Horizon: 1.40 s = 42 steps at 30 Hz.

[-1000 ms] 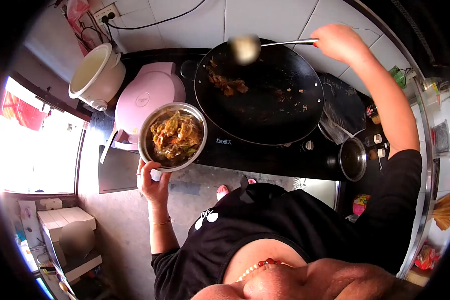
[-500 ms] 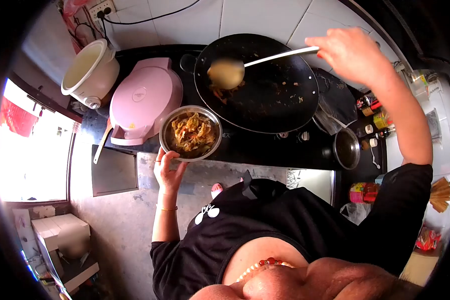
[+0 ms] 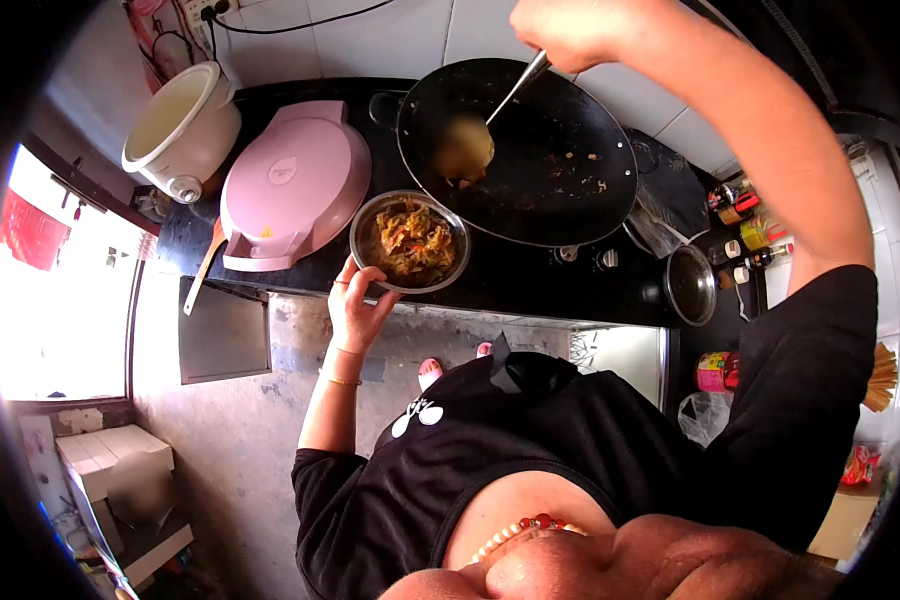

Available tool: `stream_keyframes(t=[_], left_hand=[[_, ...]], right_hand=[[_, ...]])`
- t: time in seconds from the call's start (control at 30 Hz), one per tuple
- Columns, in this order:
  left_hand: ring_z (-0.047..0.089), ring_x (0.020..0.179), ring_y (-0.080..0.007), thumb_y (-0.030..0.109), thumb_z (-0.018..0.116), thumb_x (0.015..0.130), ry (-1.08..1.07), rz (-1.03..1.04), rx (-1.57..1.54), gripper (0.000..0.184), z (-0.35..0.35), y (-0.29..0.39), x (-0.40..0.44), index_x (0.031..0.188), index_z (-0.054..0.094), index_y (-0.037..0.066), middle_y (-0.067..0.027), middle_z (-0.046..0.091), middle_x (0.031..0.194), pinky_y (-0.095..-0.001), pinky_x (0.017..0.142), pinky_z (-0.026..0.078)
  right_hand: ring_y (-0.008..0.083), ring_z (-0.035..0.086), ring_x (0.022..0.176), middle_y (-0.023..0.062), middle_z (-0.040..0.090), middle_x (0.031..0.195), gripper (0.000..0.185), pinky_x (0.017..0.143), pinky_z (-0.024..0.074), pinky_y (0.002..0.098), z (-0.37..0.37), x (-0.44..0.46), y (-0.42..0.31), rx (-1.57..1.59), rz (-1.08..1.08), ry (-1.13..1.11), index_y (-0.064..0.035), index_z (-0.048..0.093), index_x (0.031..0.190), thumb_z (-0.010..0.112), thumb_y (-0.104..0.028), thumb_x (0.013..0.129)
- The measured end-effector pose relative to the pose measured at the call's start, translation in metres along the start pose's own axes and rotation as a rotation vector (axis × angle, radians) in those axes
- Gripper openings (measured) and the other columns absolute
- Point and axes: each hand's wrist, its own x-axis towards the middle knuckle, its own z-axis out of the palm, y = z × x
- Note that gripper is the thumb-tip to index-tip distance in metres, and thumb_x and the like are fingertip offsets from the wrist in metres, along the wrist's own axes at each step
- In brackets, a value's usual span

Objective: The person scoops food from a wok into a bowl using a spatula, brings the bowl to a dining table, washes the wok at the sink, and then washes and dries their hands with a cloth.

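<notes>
My left hand grips the rim of a steel bowl from below left. Cooked, shredded-looking food with orange bits fills much of the bowl, which is held near the front of the black wok. Above the wok's back rim, my right hand is closed around the handle of a ladle. The ladle's head is down in the left part of the wok and looks blurred. Small food scraps dot the wok's dark inside.
Left of the wok sit a pink electric griddle and a white pot. A wooden-ended spatula leans over the counter edge. To the right are a steel bowl and several sauce bottles.
My right hand has moved left and up, tilting the ladle more steeply, its head still in the wok's left part. My left hand and the bowl have shifted slightly right and up in view.
</notes>
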Motion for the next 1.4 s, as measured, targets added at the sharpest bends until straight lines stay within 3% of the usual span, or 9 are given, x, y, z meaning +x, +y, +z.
stream_keyframes(t=[0.03,0.1,0.13,0.5,0.8,1.1,1.2,1.37,1.4], left_hand=[[0.058,0.089,-0.0331,0.006,0.075,0.054,-0.006,0.010,-0.011,0.035,0.000,-0.003,0.001,0.081,0.053,0.007,-0.0151,0.057,0.103,-0.0357,0.074,0.048],[0.058,0.090,-0.0335,0.007,0.076,0.054,-0.008,0.016,-0.028,0.036,0.003,-0.004,0.003,0.081,0.053,0.007,-0.0158,0.057,0.104,-0.0359,0.074,0.048],[0.057,0.090,-0.0335,0.007,0.076,0.054,-0.011,0.018,-0.036,0.036,0.006,-0.004,0.003,0.081,0.053,0.007,-0.0159,0.057,0.104,-0.0360,0.074,0.048],[0.057,0.087,-0.0334,0.009,0.075,0.056,-0.001,0.033,-0.065,0.034,0.003,-0.005,0.008,0.080,0.052,0.007,-0.0146,0.057,0.100,-0.0362,0.072,0.048],[0.057,0.083,-0.0313,0.008,0.075,0.056,0.019,0.012,-0.072,0.033,0.007,-0.010,0.001,0.081,0.053,0.006,-0.0130,0.057,0.093,-0.0351,0.069,0.048],[0.057,0.083,-0.0324,0.007,0.076,0.056,0.015,-0.007,-0.089,0.034,0.011,-0.013,-0.004,0.082,0.054,0.007,-0.0138,0.057,0.097,-0.0347,0.069,0.047],[0.057,0.083,-0.0318,0.006,0.076,0.056,0.028,-0.005,-0.063,0.034,0.014,-0.013,-0.007,0.082,0.054,0.007,-0.0140,0.057,0.098,-0.0345,0.070,0.047],[0.057,0.085,-0.0310,0.006,0.076,0.057,0.052,-0.037,-0.015,0.033,0.015,-0.006,-0.010,0.081,0.054,0.007,-0.0138,0.057,0.101,-0.0338,0.072,0.047],[0.057,0.086,-0.0310,0.006,0.075,0.057,0.049,-0.048,-0.014,0.033,0.015,-0.007,-0.012,0.081,0.054,0.007,-0.0139,0.057,0.101,-0.0338,0.072,0.047]], right_hand=[[0.0290,0.062,0.068,0.0149,0.062,0.069,0.016,0.058,0.0478,0.0388,-0.012,0.007,-0.003,0.061,0.122,-0.144,-0.0062,0.067,0.072,0.059,-0.017,0.062],[0.0297,0.062,0.072,0.0140,0.064,0.074,0.021,0.061,0.0481,0.0393,-0.051,0.040,-0.031,-0.181,0.565,-0.733,-0.0069,0.068,0.078,0.059,-0.018,0.062],[0.0307,0.062,0.077,0.0127,0.065,0.079,0.025,0.066,0.0487,0.0404,-0.058,0.040,-0.028,-0.133,0.561,-0.829,-0.0101,0.068,0.086,0.059,-0.020,0.064],[0.0264,0.063,0.080,0.0100,0.066,0.083,0.025,0.069,0.0492,0.0370,-0.133,0.034,-0.099,-0.221,0.768,-0.597,-0.0114,0.067,0.094,0.056,-0.025,0.077],[0.0268,0.062,0.072,0.0090,0.065,0.076,0.019,0.062,0.0489,0.0371,-0.116,0.006,-0.098,-0.140,0.665,-0.410,-0.0105,0.067,0.089,0.061,-0.019,0.074],[0.0227,0.064,0.079,0.0113,0.067,0.087,0.025,0.068,0.0486,0.0332,-0.105,-0.042,-0.047,0.079,0.922,-0.527,-0.0101,0.066,0.099,0.060,-0.020,0.077],[0.0189,0.063,0.074,0.0093,0.067,0.082,0.025,0.065,0.0481,0.0314,-0.102,-0.075,-0.013,0.109,0.950,-0.679,-0.0110,0.067,0.098,0.062,-0.020,0.076],[0.0123,0.055,0.064,0.0030,0.063,0.071,0.025,0.061,0.0467,0.0283,-0.062,-0.127,0.032,0.113,1.386,-0.991,-0.0123,0.068,0.097,0.067,-0.019,0.073],[0.0174,0.055,0.054,0.0078,0.061,0.063,0.016,0.050,0.0454,0.0320,-0.045,-0.144,0.042,0.123,1.432,-0.964,-0.0070,0.067,0.086,0.064,-0.015,0.072]])
